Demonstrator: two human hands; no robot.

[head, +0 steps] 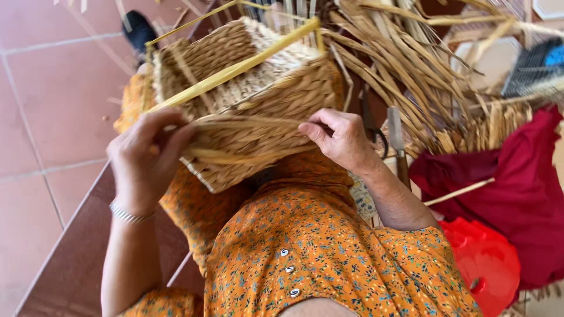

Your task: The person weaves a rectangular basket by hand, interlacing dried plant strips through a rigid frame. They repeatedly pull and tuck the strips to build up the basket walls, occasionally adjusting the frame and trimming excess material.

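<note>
Together, both hands — left (144,161), right (338,138) — grip a woven basket (247,111).

No packages, no labels, no signs, no screens anywhere in this view

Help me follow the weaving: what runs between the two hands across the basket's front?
In the head view, a flat twisted straw strand stretches from the left hand to the right hand, lying against the woven basket.
</note>
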